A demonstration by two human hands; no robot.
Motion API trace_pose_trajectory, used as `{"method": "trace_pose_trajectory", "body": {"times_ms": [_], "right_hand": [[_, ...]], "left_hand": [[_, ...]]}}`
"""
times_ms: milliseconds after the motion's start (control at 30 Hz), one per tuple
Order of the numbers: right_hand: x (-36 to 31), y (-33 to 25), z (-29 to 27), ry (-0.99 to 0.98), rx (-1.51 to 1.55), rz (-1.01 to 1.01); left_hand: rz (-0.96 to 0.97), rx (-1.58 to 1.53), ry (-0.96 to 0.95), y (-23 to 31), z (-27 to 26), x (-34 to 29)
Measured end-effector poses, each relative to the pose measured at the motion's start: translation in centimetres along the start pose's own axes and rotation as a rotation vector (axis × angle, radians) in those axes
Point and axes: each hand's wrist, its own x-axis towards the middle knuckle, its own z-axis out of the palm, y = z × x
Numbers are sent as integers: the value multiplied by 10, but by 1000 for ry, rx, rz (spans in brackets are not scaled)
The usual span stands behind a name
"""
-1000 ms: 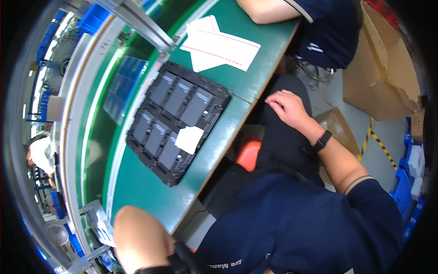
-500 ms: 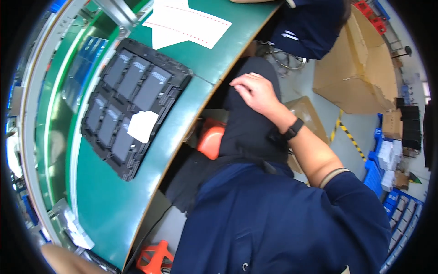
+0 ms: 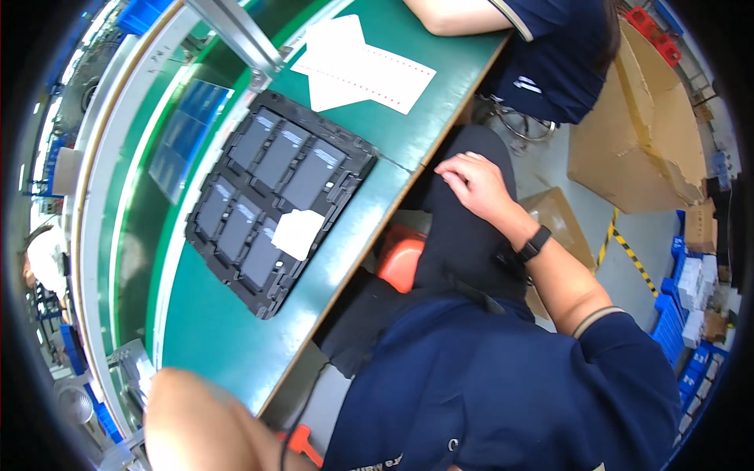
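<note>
My right hand (image 3: 477, 187) rests on my dark-trousered knee (image 3: 485, 145), holding nothing, its fingers loosely apart. A dark band circles that wrist. My left hand is out of view; only a bent, bare left arm (image 3: 206, 420) shows at the lower left. On the green table (image 3: 204, 334) lies a black tray (image 3: 271, 302) with several dark grey flat rectangular pieces (image 3: 312, 174) set in its compartments. A small white piece of paper (image 3: 298, 234) lies over one corner of the tray. Neither hand touches the tray.
White sheets with red dots (image 3: 385, 74) lie beyond the tray, under a metal post (image 3: 236, 35). Another person's arm (image 3: 459, 16) leans on the table's far end. A large cardboard box (image 3: 636, 141) stands at right. An orange-red stool (image 3: 402, 263) shows beneath the table edge.
The whole view has shifted, so the tray and table sit farther right in it. My left arm has come further into view at the lower left. My right hand stays on the knee.
</note>
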Motion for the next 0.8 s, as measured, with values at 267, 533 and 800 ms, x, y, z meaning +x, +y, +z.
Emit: {"method": "trace_pose_trajectory", "body": {"times_ms": [267,533,800], "right_hand": [[-1,-4,-9,0,14,45],[-1,-10,-12,31,60,39],[0,-12,-10,63,65,33]], "left_hand": [[-204,44,-212,49,-48,37],[-331,43,-336,64,-73,75],[-390,25,-426,66,-92,109]]}}
